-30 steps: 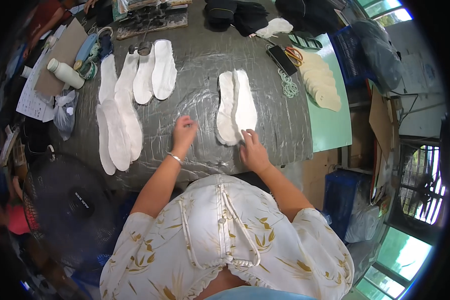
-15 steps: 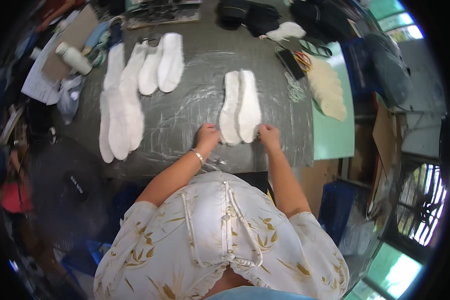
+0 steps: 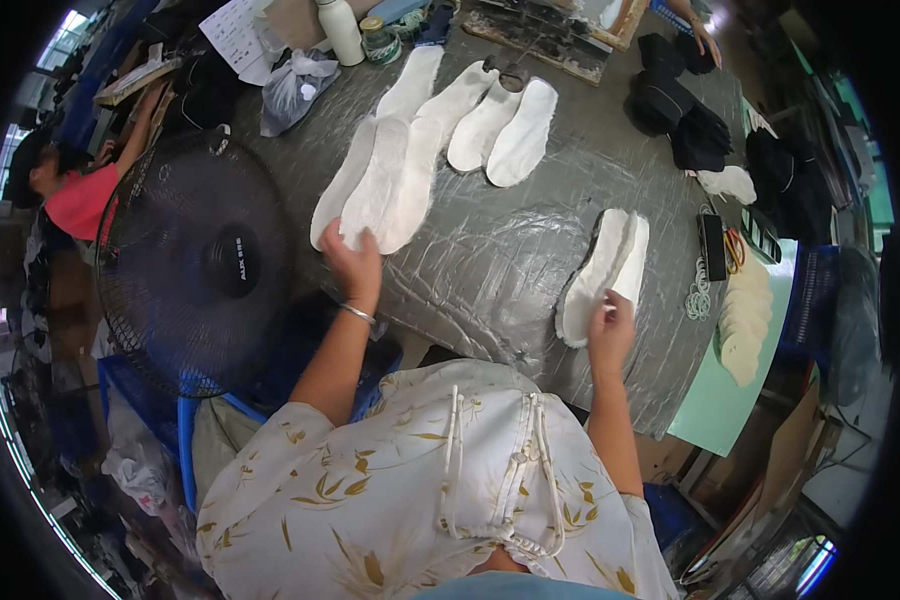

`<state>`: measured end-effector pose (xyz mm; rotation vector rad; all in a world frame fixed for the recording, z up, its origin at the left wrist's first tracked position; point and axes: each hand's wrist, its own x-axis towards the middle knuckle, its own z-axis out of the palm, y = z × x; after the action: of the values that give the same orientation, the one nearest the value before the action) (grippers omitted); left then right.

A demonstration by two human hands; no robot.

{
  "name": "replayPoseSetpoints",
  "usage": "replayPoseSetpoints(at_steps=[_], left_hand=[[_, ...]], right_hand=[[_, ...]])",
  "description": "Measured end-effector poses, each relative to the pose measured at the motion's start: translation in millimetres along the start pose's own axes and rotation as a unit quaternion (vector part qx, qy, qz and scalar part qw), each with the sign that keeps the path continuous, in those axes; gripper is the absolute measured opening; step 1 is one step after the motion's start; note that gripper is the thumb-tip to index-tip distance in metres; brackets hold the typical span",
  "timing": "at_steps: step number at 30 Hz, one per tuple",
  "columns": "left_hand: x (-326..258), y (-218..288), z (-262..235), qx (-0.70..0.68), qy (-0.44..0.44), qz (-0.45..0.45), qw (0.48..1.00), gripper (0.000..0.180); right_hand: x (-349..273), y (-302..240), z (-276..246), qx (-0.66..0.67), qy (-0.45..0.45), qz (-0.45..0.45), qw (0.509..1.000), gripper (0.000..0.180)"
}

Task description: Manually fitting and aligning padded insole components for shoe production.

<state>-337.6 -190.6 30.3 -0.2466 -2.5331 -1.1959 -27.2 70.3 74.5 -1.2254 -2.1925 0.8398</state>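
Head view — left hand (image 3: pixel 355 265) grips the near end of a white insole (image 3: pixel 382 185) in the left stack; right hand (image 3: pixel 610 330), fingers flat, presses a paired set of insoles (image 3: pixel 602 275) (right, near edge). Grey table (image 3: pixel 510 230); black fan (image 3: pixel 195 265) left.

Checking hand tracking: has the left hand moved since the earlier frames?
Yes. The left hand went leftward across the grey table, from beside the white insole pair under the right hand to the long white insoles on the left.
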Motion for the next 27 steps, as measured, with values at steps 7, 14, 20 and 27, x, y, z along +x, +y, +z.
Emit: replayPoseSetpoints(at_steps=[7, 14, 20, 27], left_hand=[[27.0, -41.9, -15.3, -0.208, -0.150, -0.375, 0.891, 0.051], [38.3, 1.8, -35.0, -0.338, -0.174, -0.342, 0.859, 0.045], [37.0, -6.0, -36.4, -0.380, -0.126, -0.248, 0.882, 0.044], [16.4, -17.6, -24.5, 0.009, -0.202, 0.236, 0.951, 0.041]], right_hand=[[3.3, -143.2, 119.5, 0.043, -0.221, -0.320, 0.921, 0.023], [4.3, -233.5, 206.1, 0.007, -0.281, -0.415, 0.866, 0.047], [28.6, -244.3, 234.3, 0.163, -0.329, -0.239, 0.899, 0.031], [71.1, -253.0, 241.0, 0.125, -0.357, -0.168, 0.910, 0.044]])
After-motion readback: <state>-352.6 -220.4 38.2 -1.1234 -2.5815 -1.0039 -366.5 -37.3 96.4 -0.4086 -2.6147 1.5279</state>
